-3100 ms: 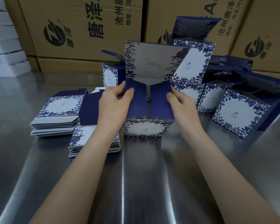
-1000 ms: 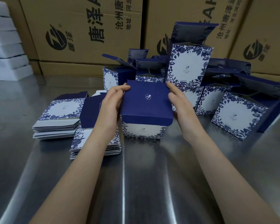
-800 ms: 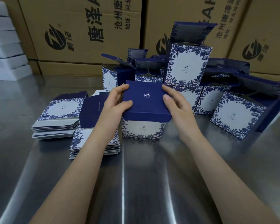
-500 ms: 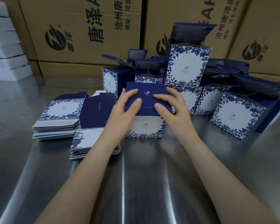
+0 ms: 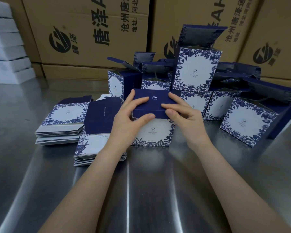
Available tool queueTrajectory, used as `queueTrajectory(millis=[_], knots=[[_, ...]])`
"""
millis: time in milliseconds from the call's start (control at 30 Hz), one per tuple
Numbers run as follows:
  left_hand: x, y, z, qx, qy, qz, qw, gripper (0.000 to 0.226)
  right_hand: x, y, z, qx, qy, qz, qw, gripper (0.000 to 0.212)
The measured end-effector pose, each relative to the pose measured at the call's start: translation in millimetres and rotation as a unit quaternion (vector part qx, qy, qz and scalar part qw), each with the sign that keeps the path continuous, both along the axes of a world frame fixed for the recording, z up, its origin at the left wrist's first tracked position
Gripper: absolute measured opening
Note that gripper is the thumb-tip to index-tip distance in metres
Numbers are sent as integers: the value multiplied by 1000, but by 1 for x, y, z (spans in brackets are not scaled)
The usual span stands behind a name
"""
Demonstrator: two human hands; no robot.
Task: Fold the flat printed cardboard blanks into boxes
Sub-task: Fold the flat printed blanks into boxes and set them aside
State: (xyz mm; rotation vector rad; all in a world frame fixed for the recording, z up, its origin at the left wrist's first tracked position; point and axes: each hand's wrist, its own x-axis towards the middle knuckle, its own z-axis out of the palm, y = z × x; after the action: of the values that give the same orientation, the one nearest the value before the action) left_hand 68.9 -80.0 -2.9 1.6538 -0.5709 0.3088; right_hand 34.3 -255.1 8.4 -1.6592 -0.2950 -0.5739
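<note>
lid point(image 5: 154, 105) pressed flatter; left hand point(image 5: 126, 118), right hand point(image 5: 188, 118) pinch matte navy edge

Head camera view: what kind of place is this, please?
Probably a packing workshop or storeroom. A steel worktable carries stacks of flat printed blanks and many folded boxes, and large brown shipping cartons stand behind. The left hand and right hand grip the near box by its lid.
</note>
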Motion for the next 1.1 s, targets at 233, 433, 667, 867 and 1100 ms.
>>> queueTrajectory(millis=[233,433,667,867,1100], knots=[[2,4,3,-48,40,-27,998,34,0,-1,-2,-12,-4,-6,1000,26],[0,0,3,-96,64,-26,993,29,2,3,-4,-33,-19,-49,998,25],[0,-2,1,-94,62,-32,993,29,9,7,-10,-41,-37,-74,996,25],[2,-3,-1,-91,57,-17,994,27,10,7,-9,-53,-45,-86,994,27],[2,-3,0,-91,57,-17,994,28,8,6,-6,-46,-40,-80,995,28]])
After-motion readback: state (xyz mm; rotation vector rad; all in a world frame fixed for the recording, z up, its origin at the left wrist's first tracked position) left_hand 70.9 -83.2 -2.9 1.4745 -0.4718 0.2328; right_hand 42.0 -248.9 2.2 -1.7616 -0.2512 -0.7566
